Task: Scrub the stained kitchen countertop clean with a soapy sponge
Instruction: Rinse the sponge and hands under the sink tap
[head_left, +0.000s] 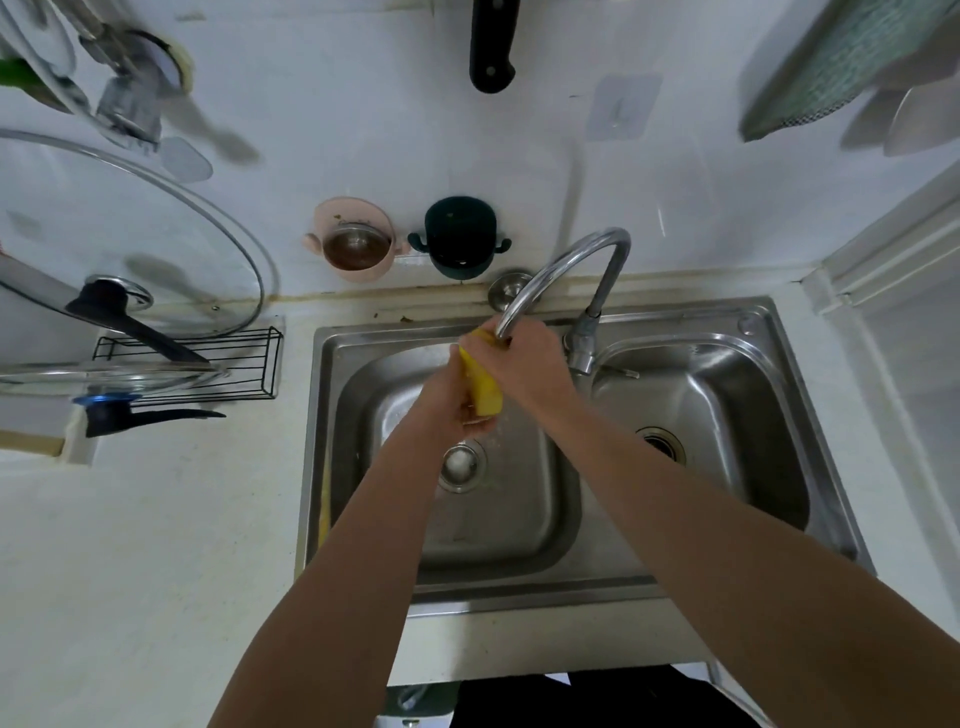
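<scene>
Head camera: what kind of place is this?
Most likely a small home kitchen: a double-bowl steel sink with a gooseneck faucet, and glass pot lids in a wire rack on the countertop.

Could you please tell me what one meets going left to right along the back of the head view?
In order: glass lid, pink cup, dark green cup, tap base, right basin.

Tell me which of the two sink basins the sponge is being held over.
The left basin: the left hand and right hand grip the yellow sponge above its drain. The right basin lies past the faucet.
</scene>
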